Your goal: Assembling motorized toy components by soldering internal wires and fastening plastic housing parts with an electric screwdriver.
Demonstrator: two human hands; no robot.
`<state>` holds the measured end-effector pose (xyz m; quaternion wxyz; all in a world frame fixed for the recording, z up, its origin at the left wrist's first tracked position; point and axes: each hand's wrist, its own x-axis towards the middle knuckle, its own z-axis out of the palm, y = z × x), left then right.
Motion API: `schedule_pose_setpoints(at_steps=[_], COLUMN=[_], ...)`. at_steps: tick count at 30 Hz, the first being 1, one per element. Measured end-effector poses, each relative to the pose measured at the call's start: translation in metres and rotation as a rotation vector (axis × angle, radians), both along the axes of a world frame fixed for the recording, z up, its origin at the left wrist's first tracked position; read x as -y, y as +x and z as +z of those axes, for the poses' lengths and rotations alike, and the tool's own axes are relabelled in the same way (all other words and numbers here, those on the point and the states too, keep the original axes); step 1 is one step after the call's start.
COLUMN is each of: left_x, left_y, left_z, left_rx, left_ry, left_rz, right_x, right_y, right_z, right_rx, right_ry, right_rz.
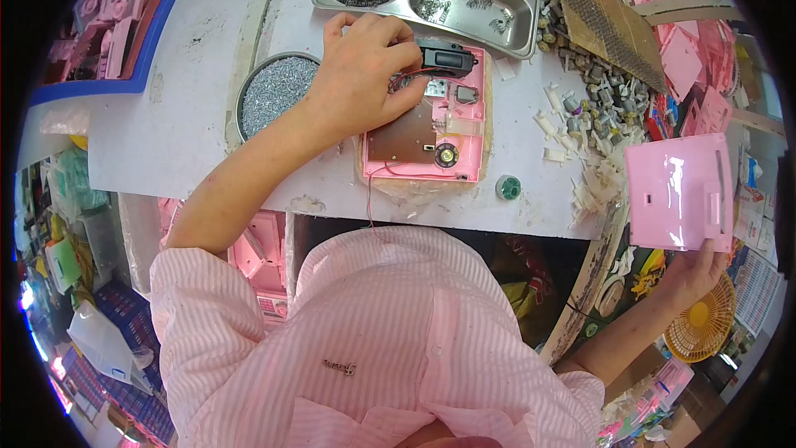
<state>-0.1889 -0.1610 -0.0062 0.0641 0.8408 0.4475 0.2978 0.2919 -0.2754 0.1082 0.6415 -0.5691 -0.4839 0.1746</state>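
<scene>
A pink plastic casing [474, 150] lies on the table before me, with a brown board [398, 137], thin wires and a small round black part [447, 155] inside. Across its upper left corner rests my left hand [365, 71], fingers curled and thumb bent in beside a black plastic block [448, 59]. What those fingertips pinch is hidden. Out to the right, my right hand [696, 272] grips a flat pink panel [676, 191] by its lower edge, holding it raised beside the table.
A round dish of small silvery screws [278, 96] stands left of the casing. Behind is a metal compartment tray [473, 21] with springs. Small motors and white plastic pieces [589, 108] heap up on the right. A small green round item [508, 188] lies near the front edge.
</scene>
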Motion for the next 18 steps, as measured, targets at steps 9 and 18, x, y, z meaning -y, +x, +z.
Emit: schedule_pose_setpoints(at_steps=[9,18], left_x=[-0.007,-0.003], left_y=[0.007,0.004], left_z=[-0.005,-0.002], left_rx=[0.061,0.079], left_ry=[0.054,0.027], left_rz=[-0.025,0.017], right_x=[-0.012,-0.030], right_y=[-0.022,-0.028], right_z=[-0.037,-0.068], right_rx=[-0.324,-0.375], right_ry=[-0.174,-0.356], right_rz=[0.208,0.239])
